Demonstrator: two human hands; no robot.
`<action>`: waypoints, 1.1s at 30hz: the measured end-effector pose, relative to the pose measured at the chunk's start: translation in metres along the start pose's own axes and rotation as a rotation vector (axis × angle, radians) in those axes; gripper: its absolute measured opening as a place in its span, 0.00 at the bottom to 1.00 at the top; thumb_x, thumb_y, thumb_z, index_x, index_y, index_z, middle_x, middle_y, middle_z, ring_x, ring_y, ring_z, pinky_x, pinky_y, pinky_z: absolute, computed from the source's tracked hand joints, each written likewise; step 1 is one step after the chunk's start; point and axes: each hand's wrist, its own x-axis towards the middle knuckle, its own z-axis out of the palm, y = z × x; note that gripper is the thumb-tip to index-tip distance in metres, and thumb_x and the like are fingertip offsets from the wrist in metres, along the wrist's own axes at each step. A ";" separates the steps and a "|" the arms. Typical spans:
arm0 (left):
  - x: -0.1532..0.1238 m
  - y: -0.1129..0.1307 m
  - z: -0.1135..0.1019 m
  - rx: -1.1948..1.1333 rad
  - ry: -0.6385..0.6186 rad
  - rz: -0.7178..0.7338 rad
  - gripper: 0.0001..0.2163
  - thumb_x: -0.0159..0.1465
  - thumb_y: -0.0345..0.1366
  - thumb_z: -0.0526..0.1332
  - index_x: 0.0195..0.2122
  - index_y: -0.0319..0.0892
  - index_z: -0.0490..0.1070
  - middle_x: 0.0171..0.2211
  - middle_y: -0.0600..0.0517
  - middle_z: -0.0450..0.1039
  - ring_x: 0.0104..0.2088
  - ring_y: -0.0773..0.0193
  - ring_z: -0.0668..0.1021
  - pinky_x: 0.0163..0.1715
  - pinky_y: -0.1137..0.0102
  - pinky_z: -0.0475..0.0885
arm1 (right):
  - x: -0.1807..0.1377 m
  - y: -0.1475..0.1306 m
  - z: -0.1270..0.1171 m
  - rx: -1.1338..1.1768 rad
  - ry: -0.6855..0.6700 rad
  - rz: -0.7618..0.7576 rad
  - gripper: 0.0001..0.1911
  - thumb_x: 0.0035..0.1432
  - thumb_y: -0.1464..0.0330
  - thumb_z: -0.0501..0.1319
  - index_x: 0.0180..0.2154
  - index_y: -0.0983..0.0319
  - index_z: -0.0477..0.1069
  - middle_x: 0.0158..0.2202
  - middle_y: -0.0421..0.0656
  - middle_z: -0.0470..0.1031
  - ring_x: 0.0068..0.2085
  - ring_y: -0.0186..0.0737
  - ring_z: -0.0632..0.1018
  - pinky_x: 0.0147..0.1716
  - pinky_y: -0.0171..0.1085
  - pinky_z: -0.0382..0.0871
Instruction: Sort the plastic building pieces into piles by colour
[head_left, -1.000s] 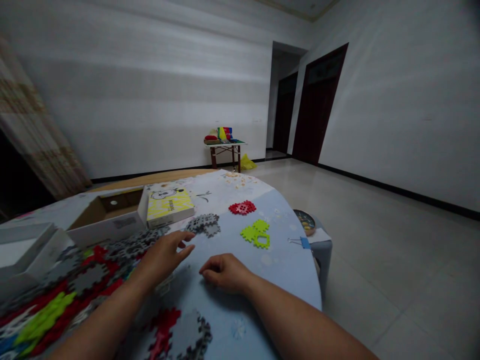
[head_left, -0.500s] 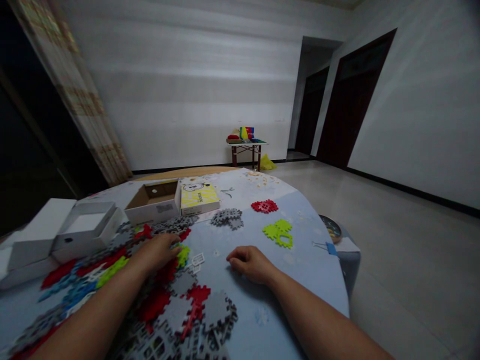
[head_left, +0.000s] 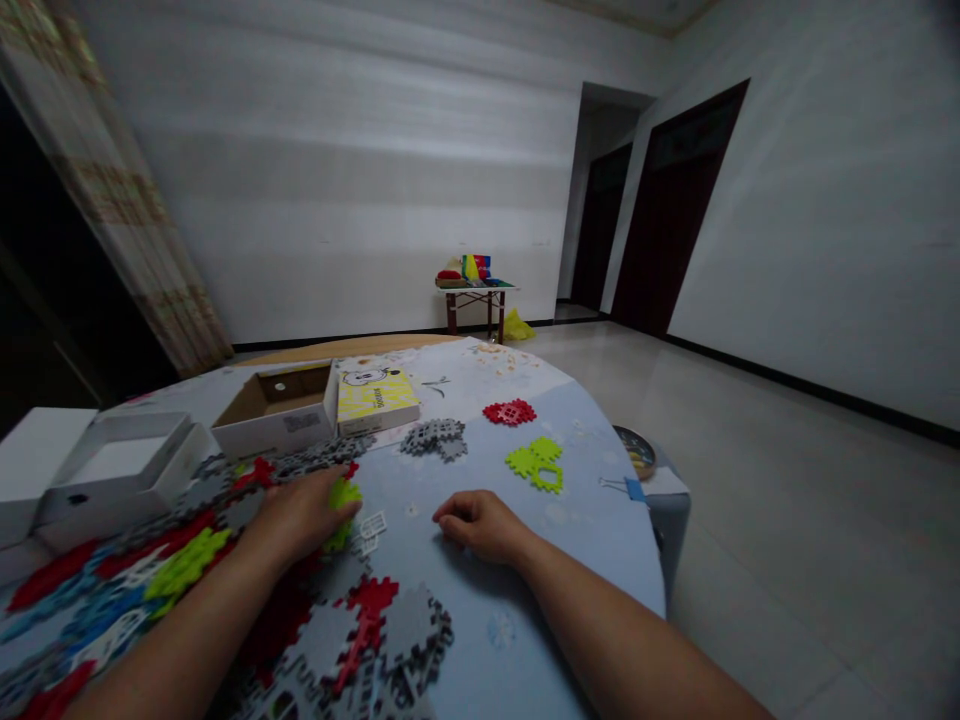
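Observation:
My left hand [head_left: 304, 510] lies on the pile of flat interlocking plastic pieces [head_left: 187, 570], its fingers closed over a lime green piece [head_left: 343, 500]. My right hand [head_left: 480, 523] rests loosely curled on the light blue tablecloth [head_left: 517, 600], with nothing visible in it. Ahead of the hands lie a grey cluster [head_left: 433, 437], a red cluster [head_left: 509, 411] and a lime green cluster [head_left: 536, 463]. A small white piece [head_left: 373, 524] sits between the two hands.
An open cardboard box [head_left: 277, 410] and a yellow booklet [head_left: 375, 395] stand at the back of the round table. White boxes [head_left: 112, 470] lie at the left. A grey stool with a bowl [head_left: 637, 455] is beside the table's right edge. A small table [head_left: 472, 295] stands by the far wall.
My left hand pulled back from the grey cluster to the pile and closed on a lime green piece. My right hand stayed curled on the cloth. The view swung left, then slightly right.

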 end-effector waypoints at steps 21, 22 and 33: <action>-0.079 0.030 0.040 -0.520 0.252 0.275 0.23 0.54 0.43 0.55 0.50 0.42 0.61 0.53 0.45 0.62 0.53 0.57 0.66 0.55 0.60 0.60 | -0.049 0.008 -0.123 -0.967 0.350 0.221 0.25 0.46 0.67 0.61 0.49 0.61 0.66 0.48 0.49 0.69 0.49 0.46 0.68 0.46 0.38 0.59; -0.079 0.029 0.042 -0.505 0.262 0.285 0.23 0.54 0.44 0.55 0.49 0.42 0.62 0.53 0.45 0.62 0.54 0.56 0.65 0.55 0.60 0.59 | -0.051 0.010 -0.124 -0.967 0.335 0.222 0.23 0.48 0.68 0.60 0.48 0.61 0.67 0.48 0.49 0.69 0.48 0.45 0.69 0.45 0.37 0.59; -0.086 0.014 0.036 -0.444 0.206 0.259 0.24 0.53 0.46 0.56 0.50 0.42 0.63 0.51 0.46 0.66 0.52 0.57 0.68 0.53 0.62 0.62 | -0.053 0.007 -0.129 -0.767 0.444 0.146 0.16 0.57 0.68 0.47 0.40 0.63 0.71 0.35 0.45 0.76 0.37 0.39 0.75 0.36 0.33 0.63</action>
